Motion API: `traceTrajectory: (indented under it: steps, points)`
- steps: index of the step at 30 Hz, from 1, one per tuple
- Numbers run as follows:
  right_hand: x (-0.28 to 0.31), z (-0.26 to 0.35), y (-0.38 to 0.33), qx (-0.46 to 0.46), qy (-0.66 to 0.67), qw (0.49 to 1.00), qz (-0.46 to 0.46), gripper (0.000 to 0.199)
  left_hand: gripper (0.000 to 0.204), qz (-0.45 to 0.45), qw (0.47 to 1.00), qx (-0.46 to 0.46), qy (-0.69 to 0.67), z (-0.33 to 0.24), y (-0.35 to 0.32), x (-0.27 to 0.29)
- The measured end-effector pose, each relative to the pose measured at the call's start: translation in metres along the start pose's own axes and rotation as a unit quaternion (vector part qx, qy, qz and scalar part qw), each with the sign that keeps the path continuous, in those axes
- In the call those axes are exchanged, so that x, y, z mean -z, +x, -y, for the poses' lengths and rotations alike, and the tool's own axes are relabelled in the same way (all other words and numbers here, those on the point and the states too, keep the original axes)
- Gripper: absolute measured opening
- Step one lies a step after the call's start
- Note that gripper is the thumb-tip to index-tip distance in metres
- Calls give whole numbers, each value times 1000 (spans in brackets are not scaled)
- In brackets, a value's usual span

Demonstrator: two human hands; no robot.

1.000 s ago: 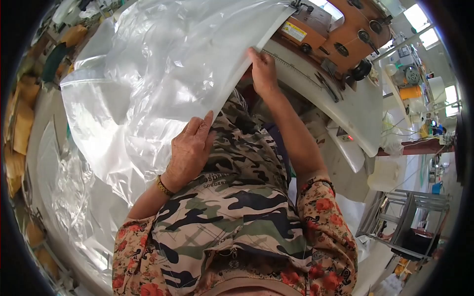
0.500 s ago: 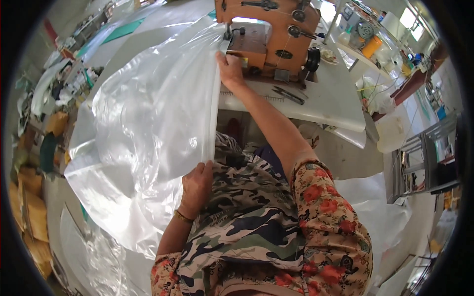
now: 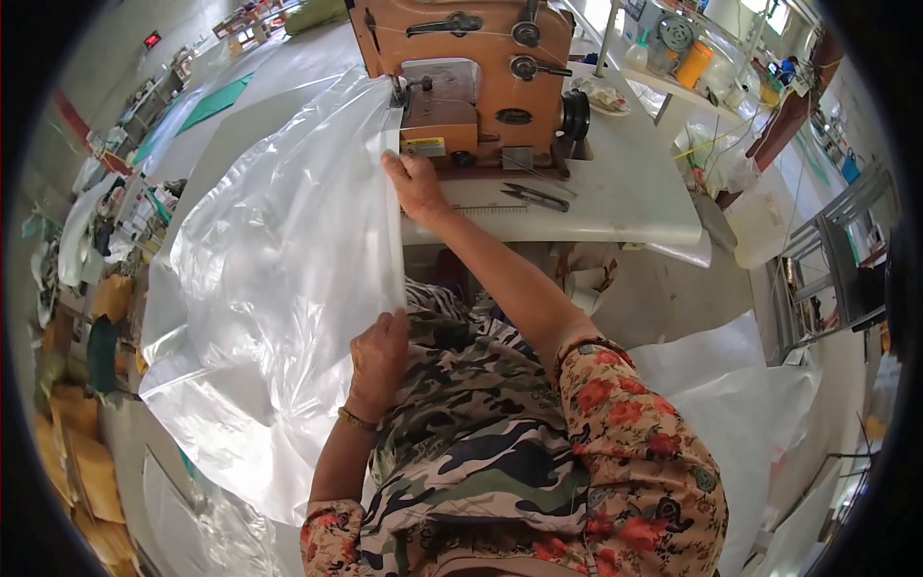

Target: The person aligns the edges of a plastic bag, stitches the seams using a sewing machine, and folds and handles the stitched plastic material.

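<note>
A large sheet of clear plastic film [image 3: 260, 240] spreads over the table's left part and hangs down beside my lap. Its folded right edge runs straight toward me from the needle area of an orange-brown sewing machine [image 3: 510, 82]. My right hand [image 3: 415, 185] pinches that edge just in front of the machine. Nearer my body, my left hand [image 3: 381, 358] is closed on the same edge, its fingertips at the fold. The film's far end lies at the machine's presser foot [image 3: 396, 93]; whether the foot is down on it I cannot tell.
Thread snips [image 3: 536, 197] lie on the white table [image 3: 615, 216] right of my right hand, near a ruler scale [image 3: 490, 210]. A dark-seated metal chair [image 3: 836, 269] stands at the right. More plastic film [image 3: 711, 394] lies low on the right.
The view has shifted, so the machine sits lower and further left in it. My right hand now grips the edge a little further from the presser foot. Both hands still hold the film.
</note>
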State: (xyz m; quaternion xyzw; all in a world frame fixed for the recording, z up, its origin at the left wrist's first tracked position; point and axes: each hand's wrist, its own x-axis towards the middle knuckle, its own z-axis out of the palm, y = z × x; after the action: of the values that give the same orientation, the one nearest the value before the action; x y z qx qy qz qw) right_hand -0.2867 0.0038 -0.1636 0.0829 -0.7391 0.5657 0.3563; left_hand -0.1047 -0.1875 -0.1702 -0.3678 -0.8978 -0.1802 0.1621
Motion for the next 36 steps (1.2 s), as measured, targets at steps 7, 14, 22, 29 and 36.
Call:
traceTrajectory:
  steps: [7, 14, 22, 29, 36]
  points:
    - [-3, 6, -3, -11, 13, 1000, 3, 45, 23, -17, 999, 18, 39, 8, 42, 3]
    - [-1, 0, -2, 31, 21, 999, -33, 43, 13, 18, 995, 6, 99, 12, 91, -2]
    - [5, 3, -2, -70, 113, 991, -33, 42, 8, -61, 992, 28, 109, 18, 133, -12]
    - [8, 10, -3, -102, 173, 980, -6, 42, 19, -128, 984, 55, 108, 24, 149, -14]
    - [0, -1, 1, -107, 183, 977, -16, 43, 21, -197, 977, 46, 73, 36, 164, -22]
